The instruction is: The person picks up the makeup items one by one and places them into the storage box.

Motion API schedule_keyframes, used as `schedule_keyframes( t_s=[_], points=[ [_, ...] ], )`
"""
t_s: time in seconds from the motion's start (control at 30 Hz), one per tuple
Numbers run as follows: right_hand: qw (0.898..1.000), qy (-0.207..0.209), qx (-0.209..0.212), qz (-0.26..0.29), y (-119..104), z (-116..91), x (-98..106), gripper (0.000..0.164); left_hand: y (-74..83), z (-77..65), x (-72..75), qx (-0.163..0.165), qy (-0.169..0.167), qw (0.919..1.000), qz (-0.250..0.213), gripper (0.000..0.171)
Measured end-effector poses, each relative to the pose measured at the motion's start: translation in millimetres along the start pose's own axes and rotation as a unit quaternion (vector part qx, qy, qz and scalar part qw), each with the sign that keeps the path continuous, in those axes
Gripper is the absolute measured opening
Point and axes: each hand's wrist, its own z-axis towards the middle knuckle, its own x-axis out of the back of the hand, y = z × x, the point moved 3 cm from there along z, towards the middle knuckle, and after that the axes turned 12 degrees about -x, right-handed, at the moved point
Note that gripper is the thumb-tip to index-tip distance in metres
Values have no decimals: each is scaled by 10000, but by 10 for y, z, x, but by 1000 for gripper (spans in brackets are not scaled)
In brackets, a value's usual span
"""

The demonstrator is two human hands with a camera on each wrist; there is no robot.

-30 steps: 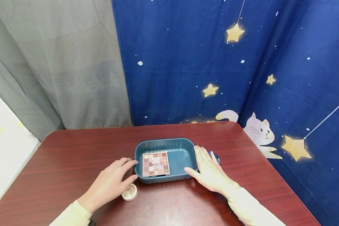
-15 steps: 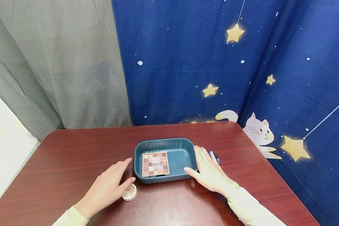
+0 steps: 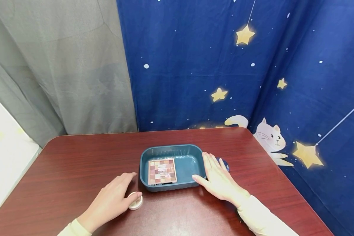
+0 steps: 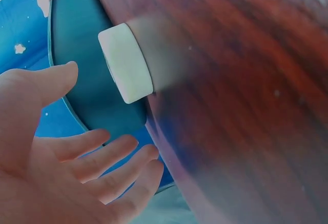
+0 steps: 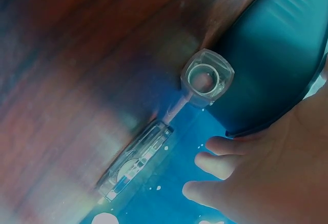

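Observation:
A teal rectangular bin (image 3: 190, 167) stands mid-table and holds an eyeshadow palette (image 3: 162, 171) with many coloured squares in its left half. A small round white compact (image 3: 135, 205) with a sectioned top sits on the table, left of the bin's front corner. My left hand (image 3: 107, 200) hovers around this compact with fingers spread and the thumb over it; the left wrist view shows a gap between thumb and compact (image 4: 126, 64). On the bin's right rim rests my right hand (image 3: 219, 180), fingers straight and thumb at the inner front side.
Partly hidden behind the right hand lies a dark blue rounded thing (image 3: 224, 164). In the right wrist view, a clear squarish container (image 5: 207, 78) with a round ring and a clear flat case (image 5: 136, 160) stand beside the bin. Curtains hang behind the reddish-brown table (image 3: 91, 150).
My left hand has drawn away from the bin's left side, toward me and slightly left, and its thumb now overlaps the round compact. The right hand has stayed on the bin.

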Motion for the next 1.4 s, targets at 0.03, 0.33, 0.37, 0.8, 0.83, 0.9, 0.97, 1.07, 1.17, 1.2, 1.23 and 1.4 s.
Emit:
schedule_keyframes(
  t_s=[0.03, 0.33, 0.37, 0.8, 0.83, 0.9, 0.97, 1.07, 1.17, 1.2, 1.23, 1.4],
  points=[
    [10000, 5, 2, -15, 0, 1, -1, 102, 0, -3, -5, 22, -15, 10000, -20, 55],
    [10000, -15, -4, -30, 2, -2, -4, 102, -9, -6, -58, 39, -200, 9998, -45, 55],
    [10000, -16, -5, -23, 1, -3, -2, 102, -8, -5, -66, 23, -225, 9997, -39, 54],
    [9999, -115, -40, 7, -3, 3, -5, 103, 28, -7, -121, -257, -428, 9985, 220, 59],
    [9999, -115, -39, 12, -5, 2, -3, 103, 34, -9, -125, -278, -432, 9984, 228, 60],
    [9999, -103, -39, 17, -5, 6, -3, 103, 45, -15, -129, -338, -434, 9982, 250, 61],
    [9999, -101, -41, 25, -5, 5, -4, 102, 56, -27, -128, -404, -435, 9979, 260, 61],
    [9999, -109, -53, 14, -1, 6, -9, 102, 66, -47, -123, -520, -447, 9973, 264, 60],
    [9999, -131, -48, 31, -1, 2, -11, 102, 71, -66, -117, -619, -446, 9967, 261, 59],
    [9999, -137, -47, 38, 0, 1, -12, 102, 74, -73, -114, -663, -428, 9965, 258, 58],
    [9999, -142, -52, 42, 3, 2, -14, 102, 77, -78, -115, -715, -403, 9963, 259, 58],
    [9998, -161, -64, 44, 4, 2, -7, 103, 72, -102, -121, -878, -338, 9952, 261, 51]
  ],
)
